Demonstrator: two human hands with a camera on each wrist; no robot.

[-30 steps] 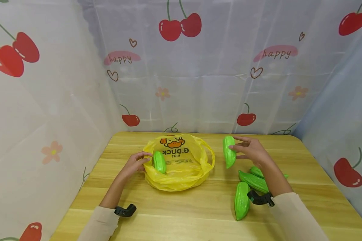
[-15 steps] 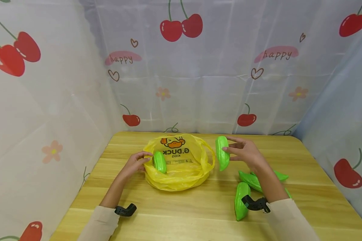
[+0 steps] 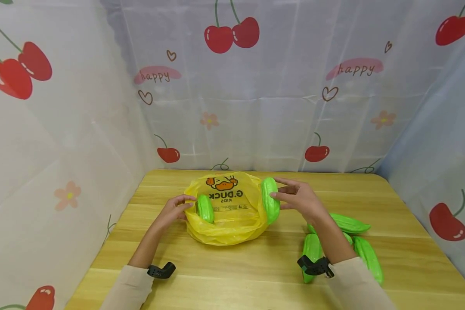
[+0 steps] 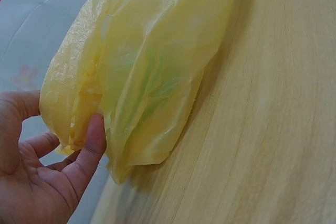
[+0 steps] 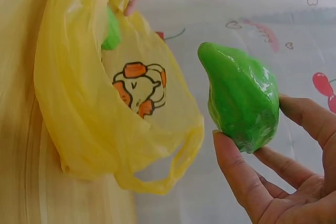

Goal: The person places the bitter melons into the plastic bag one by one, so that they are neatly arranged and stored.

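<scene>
A yellow plastic bag (image 3: 226,232) with a printed duck stands with its mouth spread on the wooden table. My left hand (image 3: 174,209) pinches its left rim; in the left wrist view the thumb and fingers (image 4: 94,136) lie on either side of the thin plastic. One glossy green bitter melon (image 3: 205,209) leans inside the bag by that hand. Another bitter melon (image 3: 270,201) is held upright in my right hand (image 3: 300,200), overlapping the bag's right rim in the head view. Seen from the right wrist, thumb and fingertips grip this melon (image 5: 244,95) near its blunt end.
Several more green bitter melons (image 3: 368,259) lie on the table (image 3: 232,275) at the right, partly hidden by my right forearm. A cherry-patterned curtain (image 3: 263,112) surrounds the table at the back and sides. The bag's loop handle (image 5: 176,169) hangs on its right side.
My right hand has moved left with the bitter melon, from right of the bag to its right rim. More melons on the table now show beside the forearm. The left hand has stayed put.
</scene>
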